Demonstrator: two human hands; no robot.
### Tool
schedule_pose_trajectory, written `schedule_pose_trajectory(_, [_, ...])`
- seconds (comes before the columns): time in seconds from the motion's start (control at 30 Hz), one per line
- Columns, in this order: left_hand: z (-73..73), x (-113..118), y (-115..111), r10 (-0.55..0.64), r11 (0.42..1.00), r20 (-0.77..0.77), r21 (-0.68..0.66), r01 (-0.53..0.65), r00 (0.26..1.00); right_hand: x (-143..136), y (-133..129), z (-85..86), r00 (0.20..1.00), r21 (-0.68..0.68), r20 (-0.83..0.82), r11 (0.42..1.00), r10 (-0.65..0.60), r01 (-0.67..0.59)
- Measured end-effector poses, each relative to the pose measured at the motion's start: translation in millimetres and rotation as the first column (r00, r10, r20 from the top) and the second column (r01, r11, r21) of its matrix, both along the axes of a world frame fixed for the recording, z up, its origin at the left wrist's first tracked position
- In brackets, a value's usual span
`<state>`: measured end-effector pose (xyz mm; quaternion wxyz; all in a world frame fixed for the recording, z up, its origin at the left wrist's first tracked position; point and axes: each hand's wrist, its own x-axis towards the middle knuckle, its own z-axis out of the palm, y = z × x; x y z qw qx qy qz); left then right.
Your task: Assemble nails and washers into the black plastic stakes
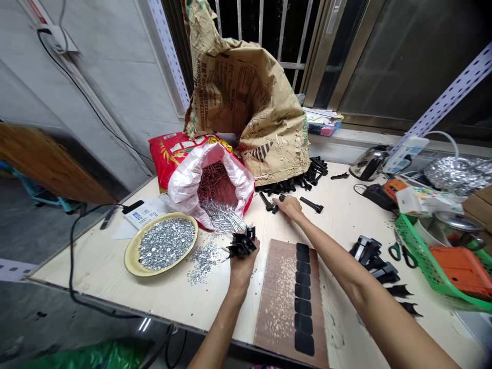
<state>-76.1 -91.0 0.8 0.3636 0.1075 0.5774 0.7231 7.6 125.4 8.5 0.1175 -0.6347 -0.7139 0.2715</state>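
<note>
My left hand is closed around several black plastic parts, just right of the loose washers. Farther forward, my right hand has its fingers closed on a black plastic piece. Beside those fingers lie another black piece and a long black piece. A pile of similar black parts spreads under the mouth of the brown paper sack. Metal nails spill from the red and white bag.
A yellow plate of washers sits at the left. The brown board with black pads lies in front. Black clamps, scissors, a green basket and a kettle stand at the right.
</note>
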Motion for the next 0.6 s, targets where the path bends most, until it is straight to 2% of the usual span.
schedule_pose_trajectory(0.1, [4.2,1,-5,-0.020,0.991,-0.151,-0.136,0.000,0.988,0,-1,3.3,0.998,0.027,0.065,1.000,0.001,-0.003])
schedule_pose_trajectory(0.17, [8.6,1,-8,-0.037,0.990,-0.121,-0.142,0.020,0.992,7,-17,9.6,0.996,0.073,0.080,0.997,0.031,-0.037])
schedule_pose_trajectory(0.23, [12.2,2,-11,-0.076,0.995,-0.035,-0.066,0.074,0.996,15,-45,16.0,0.991,0.167,0.037,0.977,0.127,-0.132])
schedule_pose_trajectory(0.27, [13.1,3,-12,-0.099,0.995,0.013,-0.017,0.099,0.995,19,-63,18.4,0.974,0.241,-0.021,0.946,0.227,-0.216])
schedule_pose_trajectory(0.33, [12.8,6,-16,-0.144,0.989,0.078,0.054,0.140,0.986,24,-102,20.7,0.893,0.302,-0.194,0.891,0.407,-0.340])
schedule_pose_trajectory(0.4, [10.2,7,-23,-0.172,0.983,0.088,0.085,0.165,0.981,25,-136,19.9,0.788,0.290,-0.342,0.855,0.512,-0.430])
schedule_pose_trajectory(0.47, [6.8,4,-34,-0.190,0.980,0.086,0.068,0.185,0.978,22,-156,17.5,0.668,0.227,-0.444,0.796,0.598,-0.561])
schedule_pose_trajectory(0.53, [4.2,-5,-48,-0.185,0.983,0.117,0.010,0.186,0.976,15,-158,15.2,0.572,0.119,-0.515,0.714,0.639,-0.690])
schedule_pose_trajectory(0.57, [3.4,-10,-54,-0.169,0.985,0.146,-0.019,0.173,0.975,10,-153,14.2,0.565,0.082,-0.524,0.698,0.637,-0.712])
schedule_pose_trajectory(0.6, [2.9,-16,-60,-0.136,0.989,0.178,-0.039,0.146,0.975,4,-146,13.1,0.596,0.071,-0.495,0.713,0.632,-0.697])
